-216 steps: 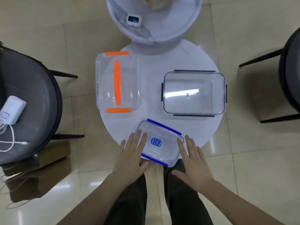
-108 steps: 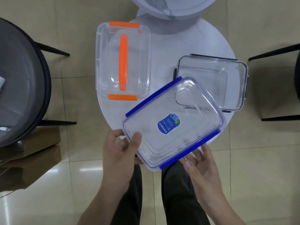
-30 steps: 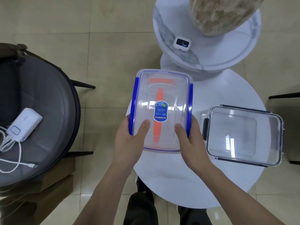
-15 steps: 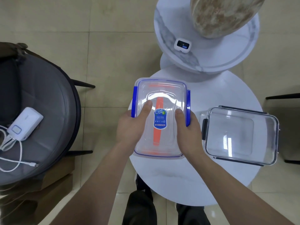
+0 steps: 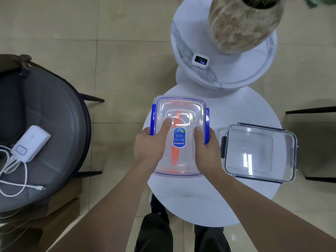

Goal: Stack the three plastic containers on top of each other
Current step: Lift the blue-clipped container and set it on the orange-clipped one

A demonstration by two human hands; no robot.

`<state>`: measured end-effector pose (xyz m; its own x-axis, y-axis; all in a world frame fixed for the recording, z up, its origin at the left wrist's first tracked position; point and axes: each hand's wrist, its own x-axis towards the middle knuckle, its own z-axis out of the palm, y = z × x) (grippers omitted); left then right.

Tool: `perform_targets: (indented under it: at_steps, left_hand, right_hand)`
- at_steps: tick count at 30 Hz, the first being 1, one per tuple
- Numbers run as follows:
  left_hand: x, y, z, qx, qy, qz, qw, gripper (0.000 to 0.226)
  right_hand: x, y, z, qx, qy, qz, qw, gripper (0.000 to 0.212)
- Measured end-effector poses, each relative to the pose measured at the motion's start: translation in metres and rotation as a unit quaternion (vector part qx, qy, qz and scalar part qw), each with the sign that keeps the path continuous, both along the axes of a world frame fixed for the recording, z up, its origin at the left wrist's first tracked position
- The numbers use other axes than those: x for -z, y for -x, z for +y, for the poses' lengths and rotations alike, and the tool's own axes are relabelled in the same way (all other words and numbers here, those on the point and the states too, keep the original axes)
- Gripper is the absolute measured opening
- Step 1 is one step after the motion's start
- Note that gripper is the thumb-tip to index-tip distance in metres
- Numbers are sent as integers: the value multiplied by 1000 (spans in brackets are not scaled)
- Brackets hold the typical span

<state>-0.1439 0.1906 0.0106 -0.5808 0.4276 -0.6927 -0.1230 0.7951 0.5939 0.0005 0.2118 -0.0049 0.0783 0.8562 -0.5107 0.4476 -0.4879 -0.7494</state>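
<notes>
The clear blue-clipped container (image 5: 181, 110) sits over the clear orange-handled container (image 5: 175, 159), whose orange strip shows through it, at the left side of the round white table (image 5: 200, 200). My left hand (image 5: 151, 144) grips its left side, thumb on the lid. My right hand (image 5: 205, 148) grips its right side, thumb on the lid beside the blue label. A third clear container with black clips (image 5: 258, 153) rests alone on the table's right side.
A grey round chair (image 5: 47, 142) at the left carries a white power bank (image 5: 30, 143) and cable. Behind the table stands a marble side table (image 5: 236, 73) with a stone planter (image 5: 241, 22) and a small white device (image 5: 200, 60). Dark chair legs (image 5: 309, 111) show at right.
Over the past seconds I lifted the blue-clipped container from the table's near edge and brought it over the orange-handled one. In the last half second it has barely moved; both hands still hold it.
</notes>
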Motion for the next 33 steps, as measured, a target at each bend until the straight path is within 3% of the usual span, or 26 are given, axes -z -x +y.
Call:
perform_targets:
  at_steps: [11, 16, 23, 33]
  left_hand:
    - [-2, -1, -3, -4, 0, -7, 1000, 65]
    - [-5, 1, -3, -10, -3, -28, 1000, 75]
    - [-9, -1, -13, -16, -7, -75, 997, 61]
    - [-36, -3, -17, -5, -31, -81, 996, 67]
  right_hand:
    - [2, -1, -1, 11, -14, 25, 1000, 20]
    - [4, -3, 0, 1, -14, 40, 999, 30]
    - [3, -9, -3, -37, -8, 66, 997, 26]
    - [-19, -15, -5, -46, -38, 81, 995, 23]
